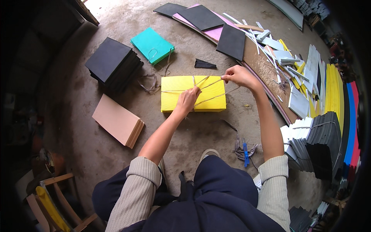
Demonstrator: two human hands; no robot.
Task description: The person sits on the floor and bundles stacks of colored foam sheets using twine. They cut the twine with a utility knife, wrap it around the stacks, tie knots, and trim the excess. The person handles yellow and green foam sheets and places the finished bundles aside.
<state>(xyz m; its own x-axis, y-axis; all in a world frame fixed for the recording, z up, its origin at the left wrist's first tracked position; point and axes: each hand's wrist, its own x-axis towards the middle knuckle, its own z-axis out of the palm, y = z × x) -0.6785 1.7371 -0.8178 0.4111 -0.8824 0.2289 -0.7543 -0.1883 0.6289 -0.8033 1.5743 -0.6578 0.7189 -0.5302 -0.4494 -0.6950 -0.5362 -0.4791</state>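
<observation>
On the left side of the floor point(77, 127) lies a tan pile of sheets point(118, 120), and behind it a black pile point(110, 62). A green pile point(152, 45) sits near the far edge. In the middle of the floor lies the yellow pile point(193, 93), with a thin string point(211, 97) crossing its top. The left hand point(188, 99) rests on the yellow pile and pinches the string shut between its fingers. The right hand point(239, 75) is just past the pile's far right corner, closed tight on the string's end. A blue knife point(245, 149) lies on the floor near the person's knee. Along the right edge stand many black, white, yellow, blue and red sheets point(328, 116)
</observation>
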